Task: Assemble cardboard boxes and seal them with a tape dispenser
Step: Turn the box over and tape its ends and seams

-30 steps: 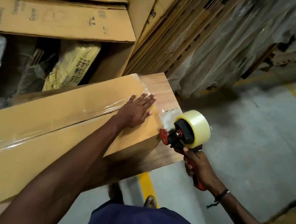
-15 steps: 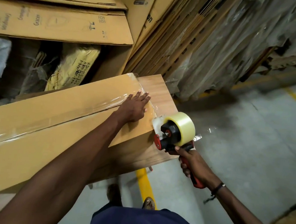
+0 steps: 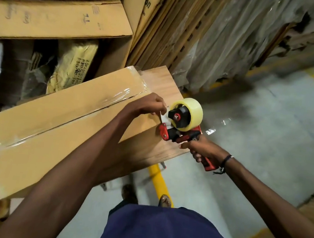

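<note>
We grip the tape dispenser (image 3: 183,121) handle in our right hand (image 3: 205,153) at the taped cardboard box's (image 3: 54,127) end, while our left hand (image 3: 150,104) pinches the loose tape, likely to tear it cleanly.

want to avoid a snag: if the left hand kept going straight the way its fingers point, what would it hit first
Most likely the tape dispenser: the left hand points right, its fingertips almost at the tape roll. Depth from this single view is uncertain.
</note>
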Tool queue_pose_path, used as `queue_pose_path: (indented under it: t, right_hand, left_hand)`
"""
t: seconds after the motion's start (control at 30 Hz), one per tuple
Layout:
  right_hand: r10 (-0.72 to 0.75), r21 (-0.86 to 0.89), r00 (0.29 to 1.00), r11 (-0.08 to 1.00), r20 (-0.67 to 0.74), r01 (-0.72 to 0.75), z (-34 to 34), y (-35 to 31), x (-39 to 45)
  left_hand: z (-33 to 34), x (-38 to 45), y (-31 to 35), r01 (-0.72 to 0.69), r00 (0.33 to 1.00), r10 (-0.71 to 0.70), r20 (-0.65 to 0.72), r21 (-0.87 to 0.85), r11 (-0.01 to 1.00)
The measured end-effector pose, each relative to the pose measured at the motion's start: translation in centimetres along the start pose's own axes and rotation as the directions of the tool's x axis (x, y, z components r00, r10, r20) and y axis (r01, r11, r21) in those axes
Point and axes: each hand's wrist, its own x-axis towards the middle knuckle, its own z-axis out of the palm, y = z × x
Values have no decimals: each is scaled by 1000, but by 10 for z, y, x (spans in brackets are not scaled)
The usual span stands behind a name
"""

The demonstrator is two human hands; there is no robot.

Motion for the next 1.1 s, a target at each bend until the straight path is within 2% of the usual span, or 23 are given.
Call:
queue_pose_path:
  t: [0.1,0.27,0.47,0.57,0.77,0.93,1.1]
  right_hand:
    - [48,-22,999,999,-12,-48,-3,-3,9]
    - [144,-15,990,989,-7,-144,-6,-7,22]
    - [145,-68,989,987,-10,-145,-10,-16,25]
    - [190,-67,982,979,-21,-191,-15,-22,30]
    - [248,-105,969,964,23,-244,-21,-36,31]
    - [289,-116,957,950,-12,-289,-21,-32,32]
    - [290,-106,956,950,-51,-294,-17,-32,31]
  left_hand:
    - [-2,2,-2,17,1000,-18,21,13,1000]
    - [0,9,-14,-29,999,33,40,-89,996]
    - [10,10,-32,-81,997,76,-33,-170,982]
    - [9,16,-35,-74,997,66,-49,-175,982]
    - [14,20,-46,-71,997,67,-33,-132,989]
    - [31,15,-49,-133,988,136,-76,50,990]
    - [34,16,-53,-179,976,182,-119,35,983]
